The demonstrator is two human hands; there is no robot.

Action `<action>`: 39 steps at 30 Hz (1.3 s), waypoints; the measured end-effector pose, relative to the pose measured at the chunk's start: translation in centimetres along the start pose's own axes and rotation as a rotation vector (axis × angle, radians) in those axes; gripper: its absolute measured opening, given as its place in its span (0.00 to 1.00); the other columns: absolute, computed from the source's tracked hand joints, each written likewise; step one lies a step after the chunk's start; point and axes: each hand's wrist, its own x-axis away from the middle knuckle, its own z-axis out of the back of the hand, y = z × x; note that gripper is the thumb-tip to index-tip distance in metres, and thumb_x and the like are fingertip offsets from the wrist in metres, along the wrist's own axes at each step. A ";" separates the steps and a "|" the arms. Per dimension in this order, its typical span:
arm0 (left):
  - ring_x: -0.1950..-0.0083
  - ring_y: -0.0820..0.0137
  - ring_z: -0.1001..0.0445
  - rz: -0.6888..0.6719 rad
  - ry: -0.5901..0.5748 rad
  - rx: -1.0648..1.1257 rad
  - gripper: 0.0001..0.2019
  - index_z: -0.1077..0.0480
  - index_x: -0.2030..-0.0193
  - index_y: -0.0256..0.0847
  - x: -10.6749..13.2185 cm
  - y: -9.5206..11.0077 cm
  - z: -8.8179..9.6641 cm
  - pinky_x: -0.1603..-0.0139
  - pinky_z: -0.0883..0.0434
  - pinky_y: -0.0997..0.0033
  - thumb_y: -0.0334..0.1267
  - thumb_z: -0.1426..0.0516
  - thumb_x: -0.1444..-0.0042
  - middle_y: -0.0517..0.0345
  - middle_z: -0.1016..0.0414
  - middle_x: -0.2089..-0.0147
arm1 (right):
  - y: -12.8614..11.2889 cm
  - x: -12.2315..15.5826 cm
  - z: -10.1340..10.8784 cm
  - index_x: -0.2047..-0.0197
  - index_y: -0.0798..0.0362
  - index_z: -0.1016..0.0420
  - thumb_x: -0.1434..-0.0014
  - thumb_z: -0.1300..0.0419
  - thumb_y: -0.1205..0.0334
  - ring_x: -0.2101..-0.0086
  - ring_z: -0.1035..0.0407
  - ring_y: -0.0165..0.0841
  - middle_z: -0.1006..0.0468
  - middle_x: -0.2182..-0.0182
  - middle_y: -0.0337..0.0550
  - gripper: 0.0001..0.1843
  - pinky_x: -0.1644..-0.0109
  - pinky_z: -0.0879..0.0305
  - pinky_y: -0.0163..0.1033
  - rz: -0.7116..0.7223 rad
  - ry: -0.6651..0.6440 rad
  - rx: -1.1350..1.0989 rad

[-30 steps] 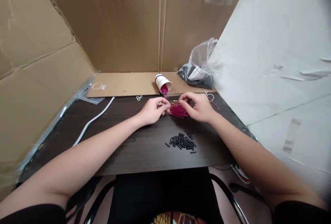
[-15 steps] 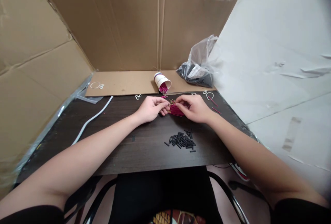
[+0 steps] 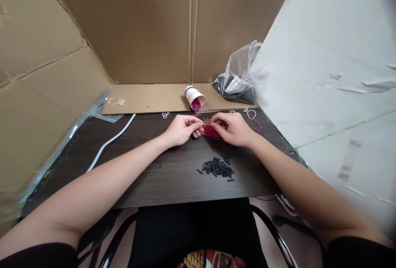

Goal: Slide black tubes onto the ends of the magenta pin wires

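Magenta rods [image 3: 211, 131], thin and straight, are forming a loose bundle just right of the frame's centre. They are running roughly left to right, gold-coloured tips showing unevenly along the bundle's upper and left edges; its right end is lying hidden.
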 end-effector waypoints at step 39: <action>0.69 0.73 0.21 -0.024 -0.012 -0.093 0.06 0.16 0.55 0.33 0.5 0.4 -0.6 0.63 0.20 0.70 0.34 0.35 0.31 0.49 0.15 0.63 | -0.7 -0.1 -0.7 0.57 0.53 0.19 0.25 0.41 0.60 0.69 0.26 0.33 0.14 0.65 0.44 0.10 0.60 0.33 0.41 -0.032 -0.076 -0.050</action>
